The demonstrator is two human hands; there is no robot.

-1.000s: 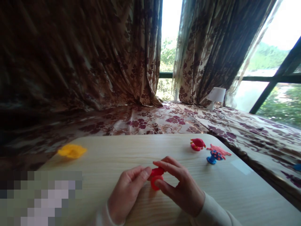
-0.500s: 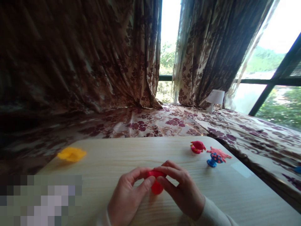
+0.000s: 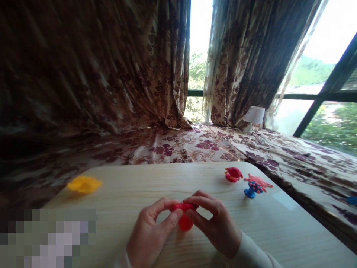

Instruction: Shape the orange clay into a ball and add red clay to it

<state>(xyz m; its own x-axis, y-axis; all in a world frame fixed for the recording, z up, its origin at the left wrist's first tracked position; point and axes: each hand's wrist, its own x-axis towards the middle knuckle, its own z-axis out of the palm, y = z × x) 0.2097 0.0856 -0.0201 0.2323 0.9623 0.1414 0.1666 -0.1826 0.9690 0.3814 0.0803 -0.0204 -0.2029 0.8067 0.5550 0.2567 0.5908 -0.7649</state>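
Between the fingertips of my two hands is a piece of red modelling clay (image 3: 184,206), flattened and wide. My left hand (image 3: 153,229) pinches its left end with thumb and forefinger. The right end sits in the pinch of my right hand (image 3: 219,221). Just under it, between my thumbs, shows a rounded red base (image 3: 185,222); whether the two parts are joined, I cannot tell. Fingers cover part of the clay.
On the pale wooden table (image 3: 139,182), a yellow clay shape (image 3: 84,184) lies at left. To the right are a red figure with yellow bits (image 3: 233,174), a blue stand with pink dots (image 3: 253,189) and a flat pink piece (image 3: 259,181). A white lamp (image 3: 254,116) stands behind.
Both hands keep their pinch at nearly the same spot. Slightly more of the red clay's upper piece shows between the fingers. The whole view has shifted a little.
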